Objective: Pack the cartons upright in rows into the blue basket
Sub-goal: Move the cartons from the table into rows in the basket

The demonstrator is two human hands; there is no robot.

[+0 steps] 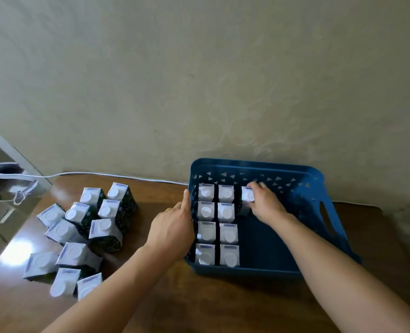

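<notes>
Blue basket (317,188) holds nine upright cartons (217,224).

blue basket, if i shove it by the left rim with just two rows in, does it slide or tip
The blue plastic basket would probably slide: its base is wide and its walls low on the glossy brown wooden table. The upright white-topped cartons all stand at its left side, so it may pivot somewhat. The left hand already rests on that rim.

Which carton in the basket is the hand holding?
The carton by the back wall, starting a third row. The right hand grips it; the other eight stand untouched in two rows.
</notes>
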